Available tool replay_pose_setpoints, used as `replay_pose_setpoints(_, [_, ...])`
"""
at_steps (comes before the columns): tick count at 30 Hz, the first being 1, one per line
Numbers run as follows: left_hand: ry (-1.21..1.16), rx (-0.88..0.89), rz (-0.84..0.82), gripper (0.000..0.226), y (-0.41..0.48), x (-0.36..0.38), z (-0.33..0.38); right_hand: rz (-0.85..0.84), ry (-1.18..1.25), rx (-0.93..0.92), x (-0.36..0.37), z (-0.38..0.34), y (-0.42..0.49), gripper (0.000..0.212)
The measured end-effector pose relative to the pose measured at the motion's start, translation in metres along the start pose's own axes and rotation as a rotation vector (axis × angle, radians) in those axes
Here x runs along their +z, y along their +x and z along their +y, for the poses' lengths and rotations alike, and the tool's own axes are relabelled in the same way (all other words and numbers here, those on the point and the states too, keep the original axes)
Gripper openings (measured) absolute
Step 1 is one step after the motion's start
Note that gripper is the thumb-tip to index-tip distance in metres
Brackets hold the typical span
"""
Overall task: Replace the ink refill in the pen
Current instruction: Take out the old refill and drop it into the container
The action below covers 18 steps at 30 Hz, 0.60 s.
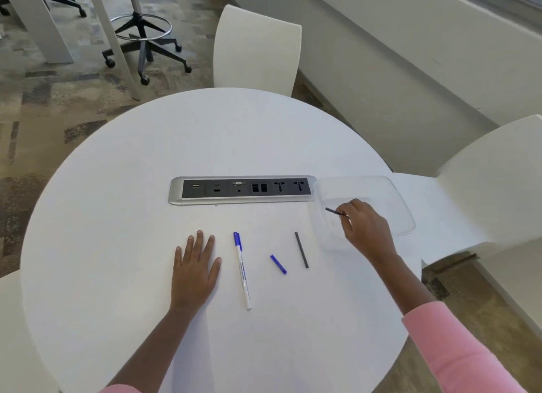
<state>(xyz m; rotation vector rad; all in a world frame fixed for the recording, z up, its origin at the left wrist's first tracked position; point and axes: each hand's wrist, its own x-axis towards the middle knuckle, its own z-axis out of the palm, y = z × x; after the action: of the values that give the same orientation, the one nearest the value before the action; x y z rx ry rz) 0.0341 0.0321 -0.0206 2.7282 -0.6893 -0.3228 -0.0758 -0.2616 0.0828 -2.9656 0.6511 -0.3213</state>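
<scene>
A thin dark refill stick is pinched between the thumb and curled fingertips of the right hand, held above a clear, shallow plastic container at the right edge of a round white table. The left hand is laid palm-down on the tabletop, its fingers straight and slightly apart, nothing gripped.

Just right of that hand, a white pen with a blue cap is seen lying flat, cap end pointed away from the person. Further right, a short blue plastic piece and a dark grey rod are set on the table, near each other but not touching, between the pen and the container.

A silver-framed black socket panel is recessed into the table beyond these items. White moulded chairs are drawn up at the far and right sides, and a pink sleeve is visible on the right forearm.
</scene>
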Motion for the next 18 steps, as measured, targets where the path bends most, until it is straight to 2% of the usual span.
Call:
replay_pose_setpoints(9, [-0.004, -0.08, 0.016, 0.078, -0.006, 0.0, 0.016, -0.252, -0.081, -0.115, 0.015, 0.057, 0.035, 0.019])
replay_pose_setpoints(14, [-0.016, -0.135, 0.04, 0.058, -0.007, 0.001, 0.024, -0.4, -0.145, -0.137, 0.029, 0.065, 0.049, 0.022])
replay_pose_setpoints(18, [-0.012, -0.155, 0.056, 0.057, -0.007, 0.002, 0.03, -0.464, -0.145, -0.137, 0.039, 0.068, 0.053, 0.023])
